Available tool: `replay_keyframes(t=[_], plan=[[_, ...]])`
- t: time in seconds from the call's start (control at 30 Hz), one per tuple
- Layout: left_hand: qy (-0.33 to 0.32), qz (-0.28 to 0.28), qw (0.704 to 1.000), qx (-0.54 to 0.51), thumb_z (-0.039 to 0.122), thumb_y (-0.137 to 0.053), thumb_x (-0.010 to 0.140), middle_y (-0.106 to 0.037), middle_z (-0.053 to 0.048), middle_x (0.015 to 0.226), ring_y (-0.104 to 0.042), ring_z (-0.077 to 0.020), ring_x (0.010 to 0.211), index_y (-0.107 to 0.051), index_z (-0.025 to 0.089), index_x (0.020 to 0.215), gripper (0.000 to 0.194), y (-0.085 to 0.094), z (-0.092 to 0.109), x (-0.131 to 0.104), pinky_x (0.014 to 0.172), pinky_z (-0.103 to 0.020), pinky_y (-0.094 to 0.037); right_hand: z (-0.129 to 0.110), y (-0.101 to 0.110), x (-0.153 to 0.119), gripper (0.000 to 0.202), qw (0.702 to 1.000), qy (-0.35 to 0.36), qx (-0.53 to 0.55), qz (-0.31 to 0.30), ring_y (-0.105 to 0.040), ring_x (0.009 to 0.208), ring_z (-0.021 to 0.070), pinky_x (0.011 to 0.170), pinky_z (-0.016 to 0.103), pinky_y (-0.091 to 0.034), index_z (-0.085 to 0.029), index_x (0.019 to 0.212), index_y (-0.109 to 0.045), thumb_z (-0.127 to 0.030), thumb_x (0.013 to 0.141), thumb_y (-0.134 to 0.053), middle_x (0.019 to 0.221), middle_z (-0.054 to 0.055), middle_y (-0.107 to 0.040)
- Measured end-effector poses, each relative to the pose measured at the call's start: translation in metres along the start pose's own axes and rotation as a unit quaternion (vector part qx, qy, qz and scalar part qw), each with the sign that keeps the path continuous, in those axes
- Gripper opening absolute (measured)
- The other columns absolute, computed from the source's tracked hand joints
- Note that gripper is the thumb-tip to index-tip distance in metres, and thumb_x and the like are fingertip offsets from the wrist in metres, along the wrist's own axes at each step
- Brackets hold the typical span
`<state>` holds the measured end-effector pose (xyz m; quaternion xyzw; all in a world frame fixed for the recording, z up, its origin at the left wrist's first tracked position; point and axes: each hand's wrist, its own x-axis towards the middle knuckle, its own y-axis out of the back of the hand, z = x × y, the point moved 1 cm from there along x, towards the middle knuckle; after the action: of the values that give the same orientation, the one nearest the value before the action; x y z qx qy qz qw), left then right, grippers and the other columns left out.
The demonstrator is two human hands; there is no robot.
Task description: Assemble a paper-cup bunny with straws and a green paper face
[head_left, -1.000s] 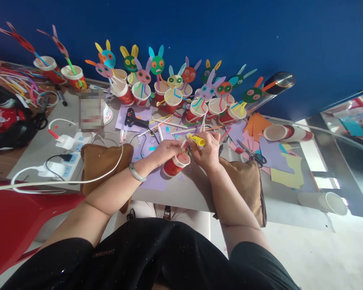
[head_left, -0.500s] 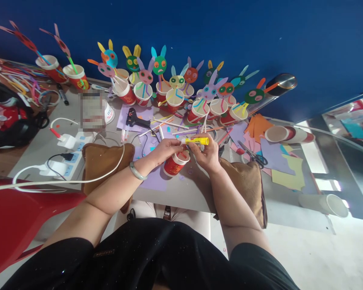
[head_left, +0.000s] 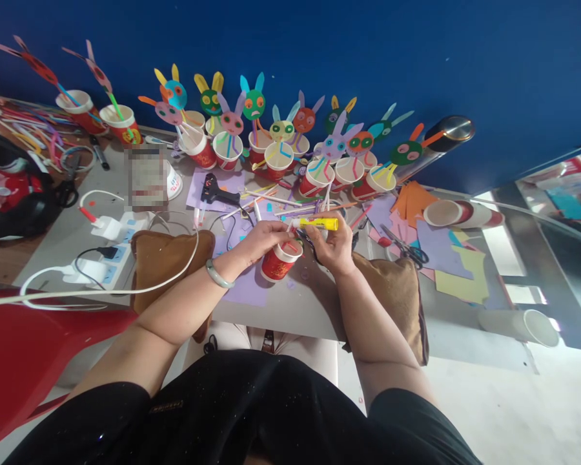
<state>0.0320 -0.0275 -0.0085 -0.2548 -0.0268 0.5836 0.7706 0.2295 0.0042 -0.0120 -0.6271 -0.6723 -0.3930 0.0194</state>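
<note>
A red paper cup (head_left: 277,266) with a white rim stands near the table's front edge, red strips at its mouth. My left hand (head_left: 270,237) is closed above the cup's rim, its fingertips pinching something small that I cannot make out. Just to the right, my right hand (head_left: 334,245) is closed around a yellow glue stick (head_left: 324,224) with a white end, held nearly level and pointing left. Its white end is close to my left fingertips. Pale strips rise behind my right hand.
Red cups with paper rabbit heads (head_left: 279,159) line the back by the blue wall. A black glue gun (head_left: 217,192) lies on purple paper. Brown cushions (head_left: 172,261) flank the work spot. Scissors (head_left: 407,248) and coloured paper lie right; a power strip (head_left: 121,255) and cables lie left.
The yellow glue stick and my right hand have shifted slightly to the right. My left hand stays above the cup.
</note>
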Motion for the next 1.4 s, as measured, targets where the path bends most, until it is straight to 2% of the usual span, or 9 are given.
replay_keyframes(t=[0.13, 0.33, 0.53, 0.7, 0.8, 0.9, 1.1, 1.3, 1.4], plan=[[0.007, -0.005, 1.0, -0.006, 0.036, -0.087, 0.072, -0.073, -0.004, 0.072, -0.068, -0.0166, 0.068, -0.072, 0.014, 0.076, 0.027, 0.0009, -0.0008, 0.0003, 0.072, -0.03, -0.05, -0.0011, 0.0005, 0.0007, 0.035, 0.998, -0.005, 0.043, 0.047, -0.072, 0.077, 0.0225, 0.073, 0.042, -0.062, -0.026, 0.108, -0.067, -0.059, 0.099, -0.067, 0.093, 0.006, -0.075], [0.003, -0.001, 1.0, -0.005, 0.033, -0.09, 0.068, -0.072, -0.003, 0.071, -0.065, -0.0148, 0.068, -0.073, 0.015, 0.075, 0.026, 0.0009, -0.001, 0.0005, 0.07, -0.028, -0.047, -0.0029, -0.0029, -0.0006, 0.035, 0.999, 0.017, 0.048, -0.003, -0.069, 0.069, 0.0213, 0.065, 0.039, -0.058, -0.027, 0.106, -0.069, -0.061, 0.098, -0.069, 0.084, 0.004, -0.073], [0.019, 0.001, 1.0, 0.011, 0.034, -0.087, 0.071, -0.072, -0.003, 0.071, -0.065, -0.0154, 0.068, -0.072, 0.015, 0.075, 0.024, -0.0013, 0.0015, -0.0014, 0.069, -0.029, -0.048, -0.0006, -0.0029, 0.0029, 0.044, 0.997, -0.013, 0.057, 0.052, -0.071, 0.075, 0.0217, 0.07, 0.04, -0.06, -0.026, 0.104, -0.066, -0.069, 0.097, -0.065, 0.089, 0.005, -0.073], [-0.003, 0.014, 1.0, 0.002, 0.034, -0.087, 0.068, -0.073, -0.003, 0.073, -0.064, -0.0143, 0.067, -0.072, 0.015, 0.075, 0.026, 0.0002, 0.0006, -0.0002, 0.07, -0.029, -0.047, -0.0035, -0.004, 0.0003, 0.043, 0.999, 0.003, 0.046, 0.005, -0.07, 0.071, 0.0222, 0.068, 0.041, -0.061, -0.026, 0.1, -0.068, -0.068, 0.096, -0.068, 0.084, 0.005, -0.073], [-0.004, 0.011, 1.0, 0.016, 0.036, -0.087, 0.07, -0.07, -0.001, 0.07, -0.063, -0.0137, 0.065, -0.071, 0.015, 0.074, 0.027, 0.0004, 0.0009, -0.0009, 0.067, -0.028, -0.045, -0.0002, -0.0043, 0.0011, 0.041, 0.999, -0.007, 0.023, 0.026, -0.071, 0.073, 0.022, 0.069, 0.041, -0.061, -0.026, 0.103, -0.068, -0.067, 0.097, -0.067, 0.088, 0.005, -0.074], [0.009, 0.009, 1.0, 0.01, 0.036, -0.088, 0.069, -0.07, -0.001, 0.068, -0.064, -0.0138, 0.064, -0.07, 0.015, 0.073, 0.028, 0.0001, 0.0024, -0.001, 0.067, -0.028, -0.046, 0.003, -0.0035, 0.0026, 0.043, 0.996, -0.016, 0.058, 0.059, -0.071, 0.076, 0.0209, 0.07, 0.04, -0.061, -0.026, 0.106, -0.066, -0.068, 0.098, -0.065, 0.092, 0.004, -0.074], [0.0, 0.011, 1.0, -0.011, 0.035, -0.088, 0.067, -0.073, -0.002, 0.069, -0.064, -0.0132, 0.064, -0.072, 0.014, 0.073, 0.026, 0.0002, 0.0029, 0.0005, 0.067, -0.028, -0.047, 0.0011, -0.0024, 0.001, 0.039, 0.999, 0.016, 0.045, -0.003, -0.068, 0.069, 0.0208, 0.066, 0.039, -0.059, -0.026, 0.101, -0.069, -0.065, 0.096, -0.07, 0.084, 0.004, -0.073], [0.01, 0.0, 1.0, -0.017, 0.037, -0.09, 0.067, -0.075, -0.004, 0.071, -0.068, -0.0174, 0.065, -0.072, 0.015, 0.074, 0.029, 0.0002, 0.0023, 0.0002, 0.07, -0.032, -0.051, 0.0024, -0.0046, 0.0023, 0.045, 0.998, -0.005, 0.037, 0.058, -0.071, 0.077, 0.0244, 0.072, 0.044, -0.061, -0.027, 0.104, -0.069, -0.071, 0.097, -0.064, 0.09, 0.007, -0.074], [0.012, 0.008, 1.0, -0.019, 0.036, -0.091, 0.065, -0.074, -0.004, 0.071, -0.067, -0.0164, 0.065, -0.072, 0.015, 0.073, 0.03, 0.0005, 0.003, 0.0014, 0.07, -0.032, -0.051, 0.0021, -0.0048, 0.0017, 0.046, 0.998, -0.004, 0.057, 0.032, -0.068, 0.07, 0.0221, 0.067, 0.041, -0.059, -0.027, 0.103, -0.069, -0.072, 0.096, -0.065, 0.083, 0.004, -0.073]])
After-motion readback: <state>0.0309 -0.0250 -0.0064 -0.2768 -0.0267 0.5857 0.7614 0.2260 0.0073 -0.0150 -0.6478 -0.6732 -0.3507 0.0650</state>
